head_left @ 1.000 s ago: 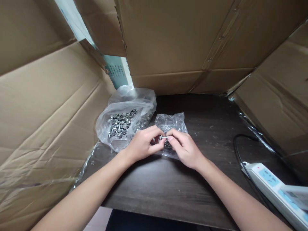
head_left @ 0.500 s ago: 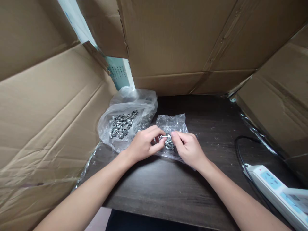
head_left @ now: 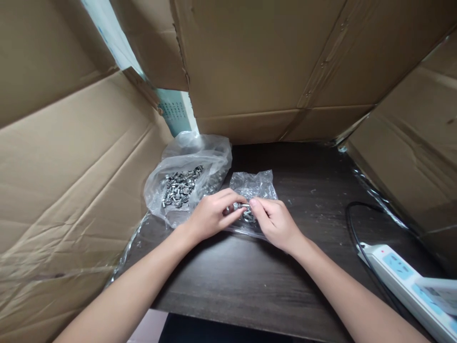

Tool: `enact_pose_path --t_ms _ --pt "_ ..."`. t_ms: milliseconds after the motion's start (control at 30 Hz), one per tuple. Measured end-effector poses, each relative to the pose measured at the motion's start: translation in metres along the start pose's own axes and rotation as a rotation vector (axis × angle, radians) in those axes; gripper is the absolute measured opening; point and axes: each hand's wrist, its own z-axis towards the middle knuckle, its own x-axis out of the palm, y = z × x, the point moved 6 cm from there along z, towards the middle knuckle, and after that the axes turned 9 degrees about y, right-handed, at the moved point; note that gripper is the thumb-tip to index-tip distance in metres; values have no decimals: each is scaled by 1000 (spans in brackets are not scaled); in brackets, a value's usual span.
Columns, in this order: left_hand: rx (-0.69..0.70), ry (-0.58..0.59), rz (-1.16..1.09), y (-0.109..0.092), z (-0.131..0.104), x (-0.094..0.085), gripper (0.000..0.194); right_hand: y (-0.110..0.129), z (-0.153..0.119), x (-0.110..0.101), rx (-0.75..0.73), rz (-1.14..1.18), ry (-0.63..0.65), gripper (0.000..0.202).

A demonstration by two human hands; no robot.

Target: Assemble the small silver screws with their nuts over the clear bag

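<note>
A small metal bolt lies sideways between my two hands, above a clear plastic bag. My left hand is closed in a pinch, its thumb and forefinger on the bolt's left part. The thumb and fingers of my right hand press together round the bolt's right end; whether a small nut sits under them is hidden. Just below the fingertips, several loose metal bolts lie on the clear bag.
A larger plastic bag full of metal bolts stands open at the left on the dark table. Cardboard walls enclose the back and sides. A white power strip and a black cable lie at the right.
My right hand has moved slightly left, and its fingertips now cover the bolt's right end. My left hand keeps its pinch. The view has shifted a little.
</note>
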Motion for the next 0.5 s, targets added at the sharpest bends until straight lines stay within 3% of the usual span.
enact_pose_path --t_ms 233,500 --pt "-20 -91 30 1 0 -9 14 -8 -2 -7 92 19 -59 46" --pt "-8 -4 -18 2 0 3 11 -1 0 2 15 42 70 24"
